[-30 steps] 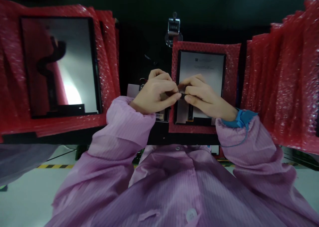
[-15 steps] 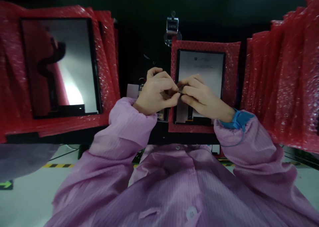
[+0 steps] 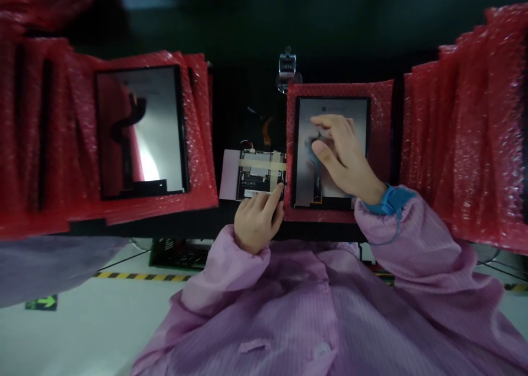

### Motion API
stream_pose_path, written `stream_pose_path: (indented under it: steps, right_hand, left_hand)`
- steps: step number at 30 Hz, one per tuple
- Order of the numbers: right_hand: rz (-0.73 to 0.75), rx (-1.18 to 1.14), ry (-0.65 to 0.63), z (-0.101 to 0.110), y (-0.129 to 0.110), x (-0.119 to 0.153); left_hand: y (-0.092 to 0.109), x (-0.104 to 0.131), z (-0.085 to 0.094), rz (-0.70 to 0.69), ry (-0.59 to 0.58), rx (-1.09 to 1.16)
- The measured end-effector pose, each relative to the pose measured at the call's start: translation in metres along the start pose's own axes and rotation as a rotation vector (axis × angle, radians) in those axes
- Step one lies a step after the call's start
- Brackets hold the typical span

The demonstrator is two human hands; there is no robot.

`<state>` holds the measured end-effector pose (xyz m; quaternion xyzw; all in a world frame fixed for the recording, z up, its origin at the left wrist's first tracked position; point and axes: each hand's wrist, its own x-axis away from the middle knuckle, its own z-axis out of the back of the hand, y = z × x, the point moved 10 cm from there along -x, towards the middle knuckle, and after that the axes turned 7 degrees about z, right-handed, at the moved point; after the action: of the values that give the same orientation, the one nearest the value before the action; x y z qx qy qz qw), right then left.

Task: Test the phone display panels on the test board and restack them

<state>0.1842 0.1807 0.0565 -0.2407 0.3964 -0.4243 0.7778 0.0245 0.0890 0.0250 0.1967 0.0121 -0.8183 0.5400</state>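
Observation:
My left hand (image 3: 256, 217) rests at the lower right corner of a circuit board with a battery (image 3: 259, 171), its index finger stretched onto the edge and its thumb apart. Strips of pale tape cross the board. Over a display panel (image 3: 304, 145), my right hand (image 3: 344, 155) hovers with thumb and fingers spread and nothing visible between them. The panel lies back side up on a red bubble-wrap bag (image 3: 381, 145). A dark flex cable (image 3: 317, 181) runs up from the panel's lower edge. A blue wrist strap (image 3: 390, 200) circles my right wrist.
Left, another display panel (image 3: 163, 123) lies on stacked red bubble-wrap bags (image 3: 58, 145). More red bags (image 3: 466, 134) stand at right. A metal tally counter (image 3: 287, 65) is behind the middle panel. An orange flex piece (image 3: 267, 131) lies above the board.
My hands have come apart from their pinch over the middle panel. The left moved down and left to the board's corner; the right stayed over the panel and spread its fingers.

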Motion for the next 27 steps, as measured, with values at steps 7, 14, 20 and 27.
stream_pose_path:
  steps: [7, 14, 20, 27]
  right_hand:
    - [0.043, 0.087, 0.097, 0.014, -0.004, -0.002]
    - [-0.046, 0.239, 0.293, 0.049, -0.021, 0.031]
    - [-0.355, 0.482, 0.245, 0.046, -0.012, 0.104]
    - [-0.474, 0.292, 0.345, 0.041, 0.015, 0.130]
  left_hand:
    - [-0.003, -0.001, -0.014, 0.063, -0.100, -0.032]
    - [-0.009, 0.002, -0.010, 0.123, -0.050, 0.005]
    - [0.016, 0.005, 0.016, 0.081, 0.196, 0.287]
    - [0.038, 0.006, -0.006, 0.205, 0.133, 0.386]
